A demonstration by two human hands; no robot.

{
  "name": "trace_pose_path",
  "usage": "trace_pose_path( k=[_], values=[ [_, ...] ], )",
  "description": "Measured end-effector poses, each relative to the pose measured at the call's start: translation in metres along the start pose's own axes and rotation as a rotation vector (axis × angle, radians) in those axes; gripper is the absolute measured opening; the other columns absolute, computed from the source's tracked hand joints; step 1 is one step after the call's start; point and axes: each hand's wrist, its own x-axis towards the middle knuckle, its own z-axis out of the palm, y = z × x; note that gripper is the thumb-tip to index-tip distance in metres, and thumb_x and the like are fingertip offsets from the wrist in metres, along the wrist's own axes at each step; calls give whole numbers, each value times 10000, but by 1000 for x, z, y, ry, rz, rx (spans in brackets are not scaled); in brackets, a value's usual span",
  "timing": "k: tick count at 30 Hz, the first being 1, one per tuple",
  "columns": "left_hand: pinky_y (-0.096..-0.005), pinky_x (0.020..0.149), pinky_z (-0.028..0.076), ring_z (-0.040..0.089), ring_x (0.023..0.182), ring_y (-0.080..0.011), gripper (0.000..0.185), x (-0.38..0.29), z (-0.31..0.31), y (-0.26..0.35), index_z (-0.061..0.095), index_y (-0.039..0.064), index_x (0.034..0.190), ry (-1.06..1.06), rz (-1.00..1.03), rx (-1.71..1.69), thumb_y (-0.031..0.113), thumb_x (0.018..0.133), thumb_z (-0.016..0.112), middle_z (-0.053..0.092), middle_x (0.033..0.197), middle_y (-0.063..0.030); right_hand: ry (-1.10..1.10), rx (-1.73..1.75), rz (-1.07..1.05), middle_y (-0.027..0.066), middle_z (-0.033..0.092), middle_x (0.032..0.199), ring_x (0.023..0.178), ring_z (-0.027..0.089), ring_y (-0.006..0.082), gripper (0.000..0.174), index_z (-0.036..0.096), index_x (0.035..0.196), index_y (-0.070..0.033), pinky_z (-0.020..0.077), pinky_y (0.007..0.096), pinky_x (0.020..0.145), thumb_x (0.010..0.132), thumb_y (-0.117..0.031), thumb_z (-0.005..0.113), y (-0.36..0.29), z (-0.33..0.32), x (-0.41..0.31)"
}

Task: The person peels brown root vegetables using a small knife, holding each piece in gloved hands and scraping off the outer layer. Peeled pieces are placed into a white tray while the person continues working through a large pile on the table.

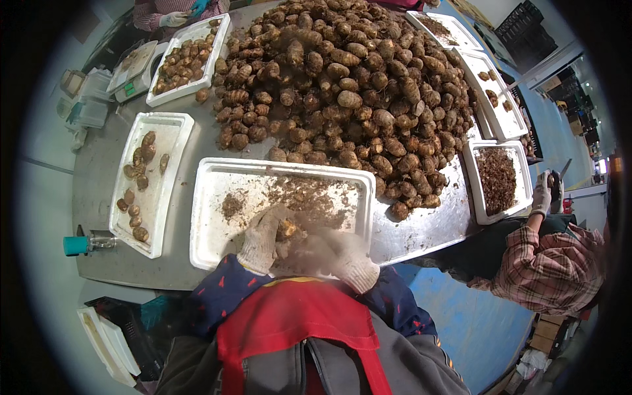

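Note:
My left hand [264, 237], in a knitted white glove, grips a small brown taro corm [287, 228] with a pale yellowish patch. Close beside it, my right hand [348, 256] is gloved too and blurred; whether it holds something is hidden. Both hands are over the near side of a white foam tray [207, 212], which has brown peel scraps [306, 192] scattered inside. Beyond this tray rises a large heap of rough brown taro corms [345, 98].
On the left stand a foam tray with several corms [168, 197], a fuller tray [155, 96], a scale [131, 74] and a teal-lidded jar [101, 240]. To the right, a scrap-filled tray [523, 190] is near a co-worker's gloved hand [541, 195] and a blade [566, 169].

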Motion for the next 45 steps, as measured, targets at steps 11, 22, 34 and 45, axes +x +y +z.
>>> trace_pose_path(
  k=[11,22,34,45],
  values=[
    [-227,517,522,676,751,-112,267,3,-8,22,647,61,1265,-96,-350,-537,207,1065,547,654,1227,-81,5,-28,396,186,747,1000,933,737,346,416,672,1264,-128,573,445,858,1053,-449,512,18,-25,18],
    [-440,1014,532,567,1251,-401,628,-19,1,-21,502,62,1453,-301,-331,4,33,844,651,566,1395,-191,-58,-142,-93,229,701,854,838,696,421,364,704,1133,-102,547,493,741,1026,-423,572,-21,-9,-10],
    [-231,489,499,614,594,-89,273,6,-9,27,664,72,1259,-80,-806,-524,210,1075,518,650,1224,-82,-27,-115,-44,235,696,839,837,690,442,369,691,1076,-95,543,503,753,1035,-432,546,-3,8,-2],
    [-323,724,584,645,1054,-287,385,-12,0,12,605,64,1284,-86,-438,-310,73,902,558,648,1234,-158,-46,-70,29,194,719,855,826,717,379,354,705,1189,-149,563,471,743,1031,-430,561,-11,-16,-6]
  ],
)
